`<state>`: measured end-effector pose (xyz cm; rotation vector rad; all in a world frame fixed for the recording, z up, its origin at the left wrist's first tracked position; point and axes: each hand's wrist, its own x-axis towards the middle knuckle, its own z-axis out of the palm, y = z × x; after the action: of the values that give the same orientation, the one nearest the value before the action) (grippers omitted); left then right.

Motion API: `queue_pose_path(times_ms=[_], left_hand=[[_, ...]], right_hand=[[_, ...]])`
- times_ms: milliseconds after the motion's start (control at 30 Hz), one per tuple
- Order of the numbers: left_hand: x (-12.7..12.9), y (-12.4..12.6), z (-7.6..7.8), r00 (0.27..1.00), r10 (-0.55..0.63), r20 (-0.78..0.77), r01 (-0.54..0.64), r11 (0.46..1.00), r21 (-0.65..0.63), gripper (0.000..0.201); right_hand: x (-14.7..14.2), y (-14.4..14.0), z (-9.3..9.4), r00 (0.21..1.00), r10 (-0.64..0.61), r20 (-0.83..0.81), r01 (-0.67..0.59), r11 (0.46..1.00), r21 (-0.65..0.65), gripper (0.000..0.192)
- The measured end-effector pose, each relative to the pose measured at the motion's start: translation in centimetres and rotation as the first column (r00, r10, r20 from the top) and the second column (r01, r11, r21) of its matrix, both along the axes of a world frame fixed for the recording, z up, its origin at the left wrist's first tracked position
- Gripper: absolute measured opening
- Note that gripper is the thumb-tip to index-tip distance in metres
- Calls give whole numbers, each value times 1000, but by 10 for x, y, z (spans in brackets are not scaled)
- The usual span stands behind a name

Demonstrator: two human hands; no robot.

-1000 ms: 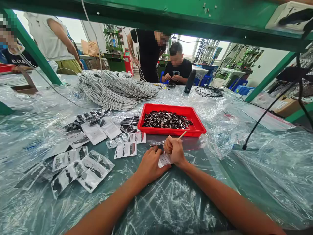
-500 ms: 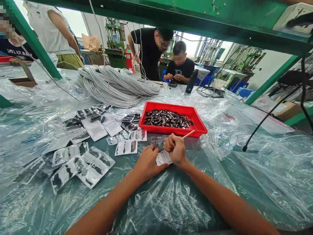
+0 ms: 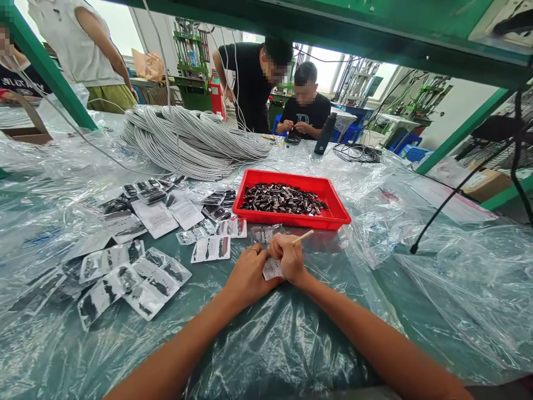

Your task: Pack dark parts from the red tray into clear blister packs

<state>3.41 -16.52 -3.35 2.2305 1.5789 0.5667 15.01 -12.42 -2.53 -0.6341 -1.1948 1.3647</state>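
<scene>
A small white plastic packet (image 3: 272, 269) lies on the sheeted table, mostly covered by my two hands. My left hand (image 3: 251, 273) holds it down from the left, thumb along the near edge and fingers bent over the far side. In my right hand (image 3: 286, 258), closed in a fist, is a thin wooden stick (image 3: 303, 238) that slants up to the right. The stick's lower end is hidden by my fingers, above the packet. Just beyond my hands lies a clear plastic packet (image 3: 263, 233).
A red tray (image 3: 291, 221) of small dark shiny parts stands behind my hands. White-and-clear packets (image 3: 156, 280) are scattered on the left. Farther back are a coil of grey cable (image 3: 183, 141) and a dark bottle (image 3: 325, 134). A black cable (image 3: 437, 216) hangs at right; people work beyond.
My right hand has moved slightly left and down, closer to my left hand, and the stick leans with it. My left hand stays on the packet. The whole view has shifted a little.
</scene>
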Motion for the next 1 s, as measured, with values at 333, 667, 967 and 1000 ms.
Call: queue_pose_path(times_ms=[333, 667, 967, 1000], left_hand=[[2, -2, -2, 998, 39, -47, -38, 999, 17, 38], [-2, -6, 2, 996, 51, -74, -51, 999, 3, 57], [5, -6, 0, 997, 43, 58, -40, 998, -55, 39], [6, -6, 0, 996, 50, 76, -45, 997, -63, 36]], right_hand=[[4, -1, 0, 1000, 7, -9, -8, 981, -194, 45], [31, 4, 16, 975, 190, -112, -217, 914, -343, 46], [5, -1, 7, 984, 110, -142, -132, 979, -155, 51], [3, -2, 6, 987, 107, -123, -125, 980, -152, 51]])
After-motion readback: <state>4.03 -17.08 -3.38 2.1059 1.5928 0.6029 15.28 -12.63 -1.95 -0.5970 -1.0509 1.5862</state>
